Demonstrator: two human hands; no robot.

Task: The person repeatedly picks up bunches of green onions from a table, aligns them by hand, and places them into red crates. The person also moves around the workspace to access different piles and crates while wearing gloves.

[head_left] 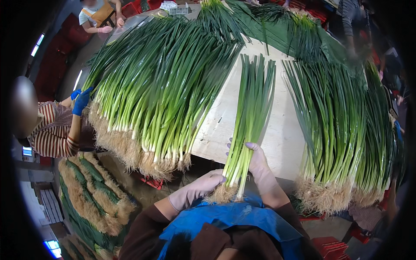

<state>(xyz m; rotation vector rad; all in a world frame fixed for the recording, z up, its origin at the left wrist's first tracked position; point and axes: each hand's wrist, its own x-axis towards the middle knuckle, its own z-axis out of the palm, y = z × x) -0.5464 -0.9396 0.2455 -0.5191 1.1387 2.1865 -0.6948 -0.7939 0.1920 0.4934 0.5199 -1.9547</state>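
Note:
A small bunch of long green onions stands in front of me, leaf tips pointing away over the table and brown roots at my blue apron. My left hand, in a pale lilac glove, grips the bunch low on the left, near the roots; some of its fingers are hidden. Closed round the right side of the white stems is my right hand, gloved alike, with its thumb in front and fingertips showing on the far left side. A large pile of green onions lies to the left, another pile to the right.
A pale wooden table lies under the onions. At far left a person in a striped top touches the left pile with blue gloves. Rooted bundles are stacked at lower left. Green cloth covers the far side, near other people.

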